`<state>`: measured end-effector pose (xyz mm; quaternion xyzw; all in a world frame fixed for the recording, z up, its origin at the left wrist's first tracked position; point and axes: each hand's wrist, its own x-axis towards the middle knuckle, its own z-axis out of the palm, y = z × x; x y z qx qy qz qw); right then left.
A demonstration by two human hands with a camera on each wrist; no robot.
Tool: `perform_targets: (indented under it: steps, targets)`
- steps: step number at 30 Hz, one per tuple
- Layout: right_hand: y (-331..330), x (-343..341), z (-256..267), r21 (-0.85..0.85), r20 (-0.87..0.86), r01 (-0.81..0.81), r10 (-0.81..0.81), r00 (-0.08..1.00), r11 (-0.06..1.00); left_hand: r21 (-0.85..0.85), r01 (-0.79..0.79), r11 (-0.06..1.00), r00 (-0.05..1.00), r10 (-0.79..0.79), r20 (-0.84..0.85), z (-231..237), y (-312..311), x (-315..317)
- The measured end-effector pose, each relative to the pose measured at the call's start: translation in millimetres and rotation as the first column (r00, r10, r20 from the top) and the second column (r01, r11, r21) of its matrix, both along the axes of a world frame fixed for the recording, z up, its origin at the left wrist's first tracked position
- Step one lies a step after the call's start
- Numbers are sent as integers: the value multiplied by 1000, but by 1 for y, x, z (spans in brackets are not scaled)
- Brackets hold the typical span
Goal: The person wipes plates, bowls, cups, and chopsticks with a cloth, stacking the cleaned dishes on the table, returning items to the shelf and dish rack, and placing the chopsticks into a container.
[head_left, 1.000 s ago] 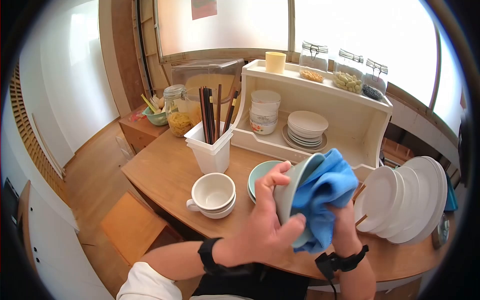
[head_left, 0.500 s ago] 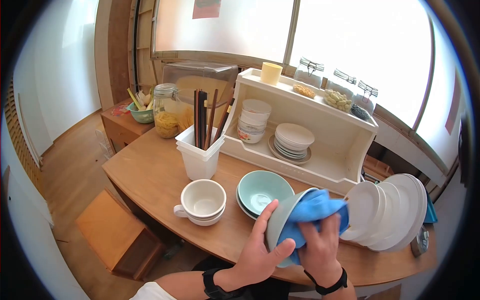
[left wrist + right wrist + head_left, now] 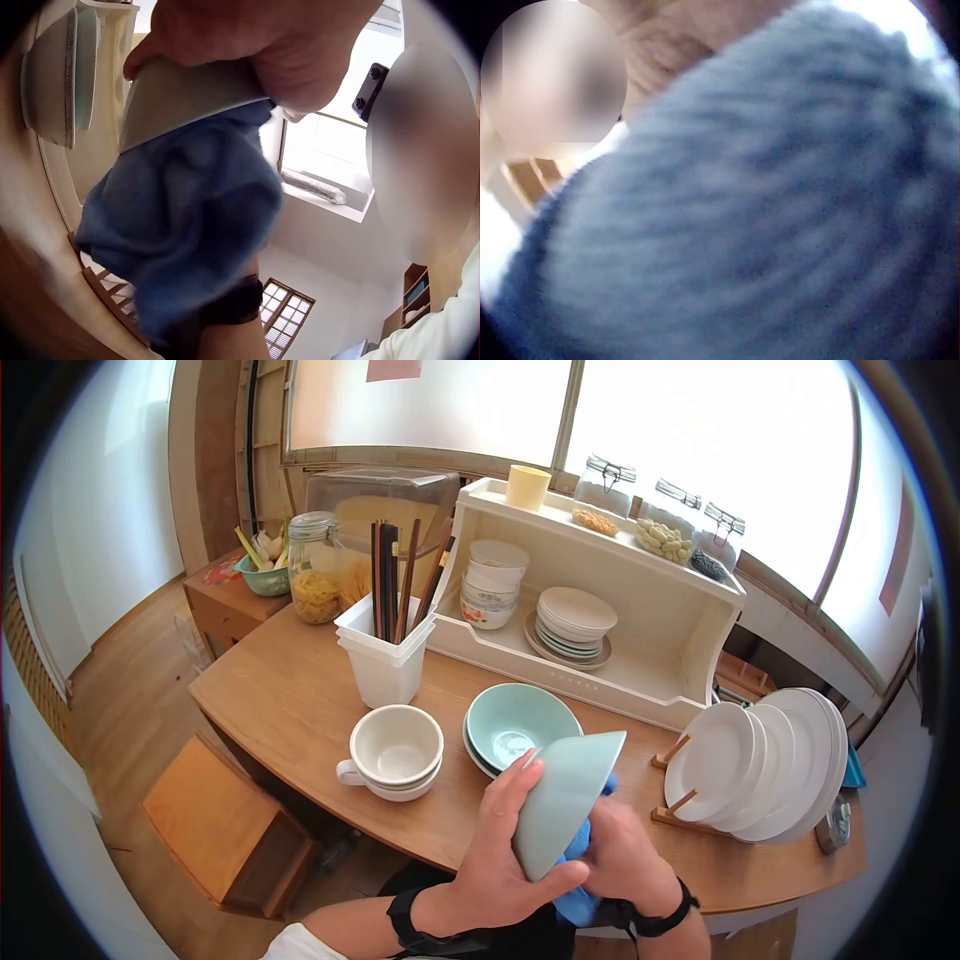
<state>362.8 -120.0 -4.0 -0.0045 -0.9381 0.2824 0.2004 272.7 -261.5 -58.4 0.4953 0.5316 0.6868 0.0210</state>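
The left hand (image 3: 500,850) is holding a bowl (image 3: 570,790). Its thumb and fingers are spreading part-way apart and curling round the outside. The bowl is tipping on its side, up above the surface (image 3: 290,690) near the front edge, with its open side facing the right hand (image 3: 630,850). The right hand is holding a blue cloth (image 3: 184,202) at the open side of the bowl. The bowl is hiding its fingertips, so I cannot tell how tightly they are closing. In the left wrist view, the cloth is bunching up at the rim and hanging down in folds. In the right wrist view, blurry cloth is filling most of the space.

Behind the held bowl, a second bowl (image 3: 515,720) is sitting on another one on the surface. To the left, two cups (image 3: 397,745) are standing one inside the other. Behind them, chopsticks (image 3: 395,575) are poking up out of a white tub (image 3: 385,670). To the right, big plates (image 3: 710,765) are standing on edge in a wooden rack (image 3: 675,815). At the back, a white shelf (image 3: 680,695) is holding small plates (image 3: 577,610) and white bowls (image 3: 492,585).
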Motion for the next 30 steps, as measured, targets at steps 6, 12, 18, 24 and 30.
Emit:
perform_targets:
  steps: [6,12,18,24,30]
  targets:
    - [-16,8,-12,-210,-418,-107,10,908,972,270,213,939,965,-245,90,9,4,5]
    - [5,30,-33,76,-815,439,-198,544,895,335,228,914,931,-306,201,3,-11,8]
    - [1,47,-37,-263,-623,322,-415,663,909,356,81,931,992,-110,64,5,-15,26]
    - [-13,37,-29,-575,-634,88,-512,579,813,423,137,896,938,21,-347,1,6,35]
    - [-14,32,-22,-776,-588,-166,-603,539,609,56,329,943,942,-324,-86,12,-7,13]
